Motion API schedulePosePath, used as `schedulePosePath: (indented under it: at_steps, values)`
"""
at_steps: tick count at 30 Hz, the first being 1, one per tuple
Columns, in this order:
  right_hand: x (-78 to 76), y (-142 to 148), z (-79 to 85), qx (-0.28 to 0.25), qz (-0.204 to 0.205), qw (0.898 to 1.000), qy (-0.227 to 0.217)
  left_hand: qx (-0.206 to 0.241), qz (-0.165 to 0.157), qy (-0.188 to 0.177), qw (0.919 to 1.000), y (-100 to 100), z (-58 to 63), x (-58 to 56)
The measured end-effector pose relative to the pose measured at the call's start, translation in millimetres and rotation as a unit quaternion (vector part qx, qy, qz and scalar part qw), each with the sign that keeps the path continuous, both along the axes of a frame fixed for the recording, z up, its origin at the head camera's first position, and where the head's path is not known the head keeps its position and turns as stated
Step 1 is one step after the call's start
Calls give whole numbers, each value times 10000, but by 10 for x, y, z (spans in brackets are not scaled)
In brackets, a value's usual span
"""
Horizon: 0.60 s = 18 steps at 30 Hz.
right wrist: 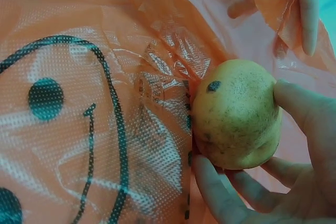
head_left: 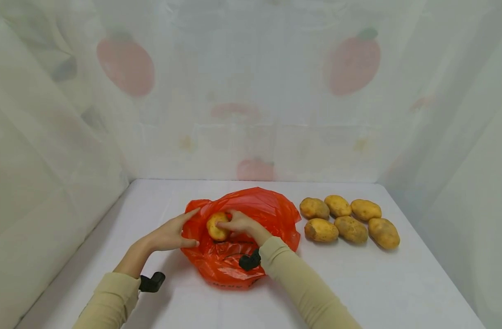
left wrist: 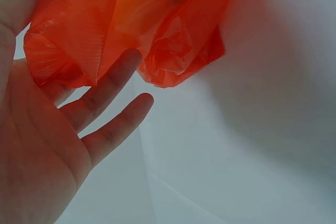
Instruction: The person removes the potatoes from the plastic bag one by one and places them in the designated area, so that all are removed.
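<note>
A thin red plastic bag (head_left: 238, 269) lies spread with its mouth open on the white table. Inside its left part, my right hand (head_left: 241, 223) grips a potato (head_left: 218, 227) between thumb and fingers. The right wrist view shows this potato (right wrist: 236, 114) as yellow with a dark spot, the fingertips against its side and underside. At the bag's left edge, my left hand (head_left: 170, 234) has thumb and fingers spread, touching the plastic. Seen from the left wrist, the red film (left wrist: 152, 19) hangs against the extended fingers (left wrist: 118, 129).
Several loose potatoes (head_left: 349, 228) lie in two rows to the right of the bag. White curtains (head_left: 251, 151) with faded red prints surround the table (head_left: 357, 283) at the back and both sides. A black smiling face (right wrist: 47, 98) is printed on the bag.
</note>
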State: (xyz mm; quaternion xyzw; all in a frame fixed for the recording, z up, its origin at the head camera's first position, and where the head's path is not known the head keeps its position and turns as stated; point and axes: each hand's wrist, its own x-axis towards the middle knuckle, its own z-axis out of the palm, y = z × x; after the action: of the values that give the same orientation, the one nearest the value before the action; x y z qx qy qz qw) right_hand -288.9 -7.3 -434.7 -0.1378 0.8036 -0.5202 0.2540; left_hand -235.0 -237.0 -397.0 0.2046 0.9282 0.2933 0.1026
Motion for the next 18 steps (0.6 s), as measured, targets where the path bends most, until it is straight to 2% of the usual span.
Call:
schedulePosePath:
  at_steps: [8, 18]
  values:
    - [-1, -25, -38, 158, -23, 9994, 297, 15, -7, -72, 10000, -7, 7, -17]
    - [3, -32, 3, -76, -243, 9981, 564, 92, 9, -88, 9999, 16, 33, -17]
